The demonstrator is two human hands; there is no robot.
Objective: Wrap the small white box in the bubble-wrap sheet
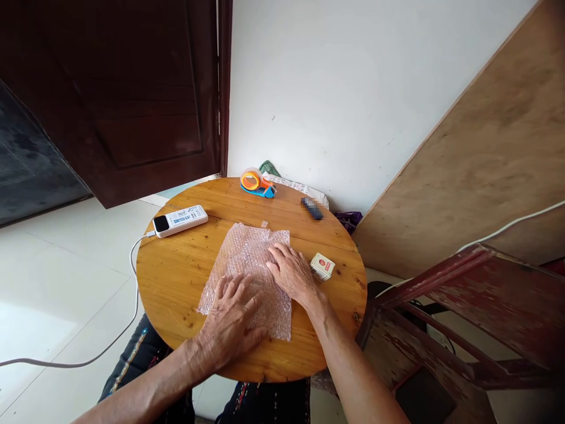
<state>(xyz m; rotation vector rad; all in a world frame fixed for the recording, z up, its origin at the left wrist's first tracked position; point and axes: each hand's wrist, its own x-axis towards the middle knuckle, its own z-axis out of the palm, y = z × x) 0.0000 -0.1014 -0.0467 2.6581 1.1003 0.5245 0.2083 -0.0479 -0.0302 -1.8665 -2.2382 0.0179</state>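
Note:
A sheet of clear bubble wrap lies on the round wooden table in front of me. My left hand rests on its lower left part, fingers spread and palm down. On the upper right part lies my right hand, also flat with the fingers stretched out. Just right of that hand sits a small white box with a red mark. Whether anything is under the wrap, I cannot tell.
An orange and blue tape dispenser stands at the table's far edge, with a dark blurred object to its right. A white power bank with a cable lies at the left. A worn wooden chair is on the right.

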